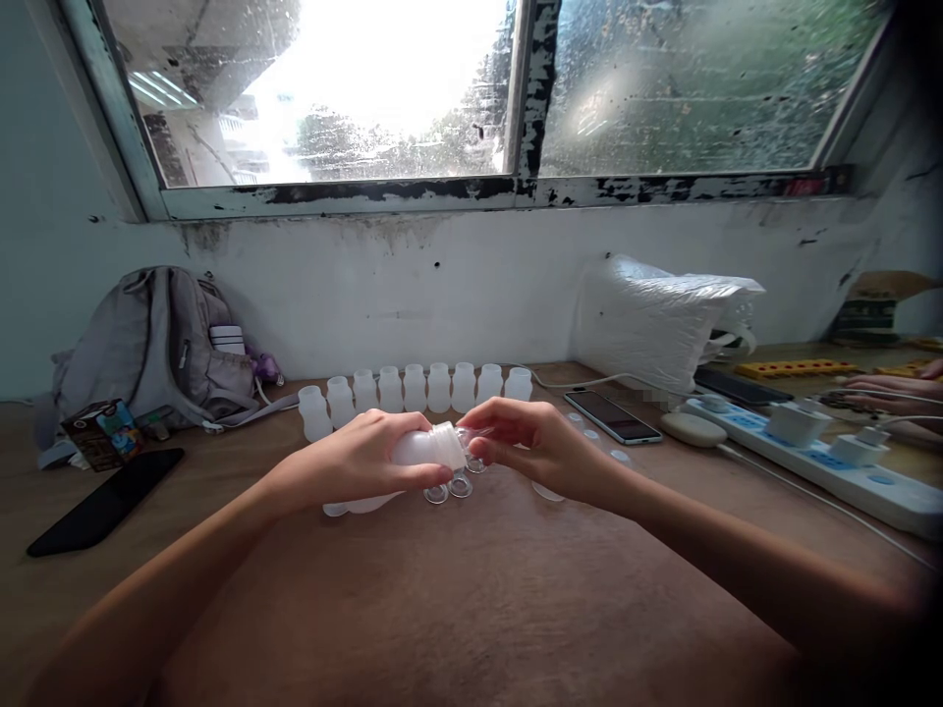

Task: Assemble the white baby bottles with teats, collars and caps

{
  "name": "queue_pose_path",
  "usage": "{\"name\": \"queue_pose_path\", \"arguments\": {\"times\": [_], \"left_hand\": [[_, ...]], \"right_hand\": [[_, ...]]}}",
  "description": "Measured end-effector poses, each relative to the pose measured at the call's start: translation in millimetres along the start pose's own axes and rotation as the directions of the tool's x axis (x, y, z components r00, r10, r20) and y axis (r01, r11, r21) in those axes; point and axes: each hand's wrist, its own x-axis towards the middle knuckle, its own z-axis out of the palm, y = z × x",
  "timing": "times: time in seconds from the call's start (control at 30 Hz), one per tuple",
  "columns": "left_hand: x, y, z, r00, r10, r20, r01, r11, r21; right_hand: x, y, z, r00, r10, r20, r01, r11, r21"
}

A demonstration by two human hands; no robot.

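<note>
Over on the far left, a grey backpack (162,339) slumps against the wall (398,285), with a small printed carton (103,434) in front of it and a flat black slab (107,503) lying aslant on the brown table (442,609). Along the back runs a row of pale translucent bottles (390,389) — nine of them in sight, all upright.

And here's the centre of it: the left hand (360,452) is wrapped round another bottle (423,449), tipped on its side above the table, ridged neck pointing right. Below that hand lie pale pieces (372,504), partly hidden; clear rings (436,494) sit just under the bottle's neck. In comes the right hand (526,442) from the other side, thumb and fingers pinched on a small clear piece (472,432) right at the bottle's mouth — the two hands are close together, the bottle between them.

Further right, small pale discs (590,433), then a phone (613,416) lying flat, a puffy white bag (640,324) behind it, a rounded white puck (693,429), and a white power strip (758,432) with chargers (800,422) plugged in. At the far right edge, a co-worker's hand (899,391) reaches into view.
</note>
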Motion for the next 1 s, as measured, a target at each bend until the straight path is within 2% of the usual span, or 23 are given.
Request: {"name": "queue_pose_path", "arguments": {"times": [0.13,0.23,0.5,1.0], "left_hand": [[-0.9,2.8,3.4,1.0,0.012,-0.015,-0.011,0.998,0.063],[-0.6,3.8,5.9,1.0,0.009,-0.022,-0.007,0.996,0.086],[0.8,-1.5,5.6,0.999,-0.019,-0.043,0.022,0.997,0.073],[-0.1,-3.4,6.7,0.999,0.021,-0.029,-0.018,0.994,0.11]], "right_hand": [[0.3,3.6,2.1,1.0,0.014,0.007,-0.011,0.97,-0.242],[1.0,1.7,3.1,1.0,0.012,0.023,-0.004,0.945,-0.326],[-0.2,-11.8,-6.9,0.994,0.042,0.102,-0.009,0.952,-0.306],[2.6,-5.4,-6.3,0.979,0.05,0.196,0.018,0.943,-0.333]]}}
